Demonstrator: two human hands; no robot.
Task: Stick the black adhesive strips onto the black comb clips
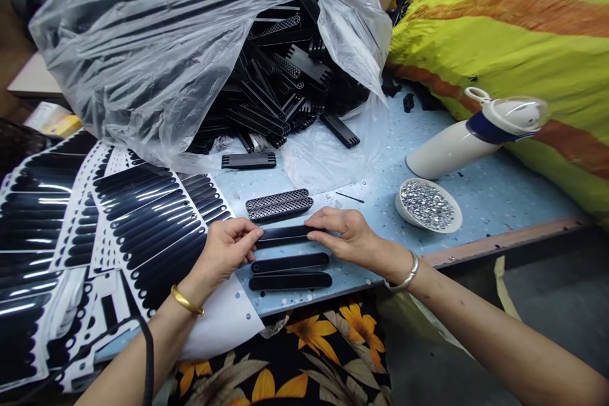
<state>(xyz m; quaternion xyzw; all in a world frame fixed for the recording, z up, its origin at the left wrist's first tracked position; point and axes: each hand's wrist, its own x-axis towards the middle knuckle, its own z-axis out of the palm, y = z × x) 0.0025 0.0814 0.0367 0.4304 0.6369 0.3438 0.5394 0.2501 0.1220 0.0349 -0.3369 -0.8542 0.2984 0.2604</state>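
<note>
Between my two hands lies a long black strip-like piece (284,236) with rounded ends. My left hand (227,246) pinches its left end with thumb and forefinger, and my right hand (341,233) grips the right end. Just nearer to me, two similar smooth black pieces (290,281) rest side by side on the blue speckled table (380,203). Beyond my hands sit black pieces with a mesh pattern (280,204), lying close together. Sheets of glossy black strips on white backing (152,222) are spread beside my left hand.
A large clear plastic bag (157,44) full of black plastic parts (271,82) fills the back. To the right stand a white bowl (403,216) of small shiny metal pieces and a tilted white bottle (447,147). A yellow sack (504,32) bulges behind them.
</note>
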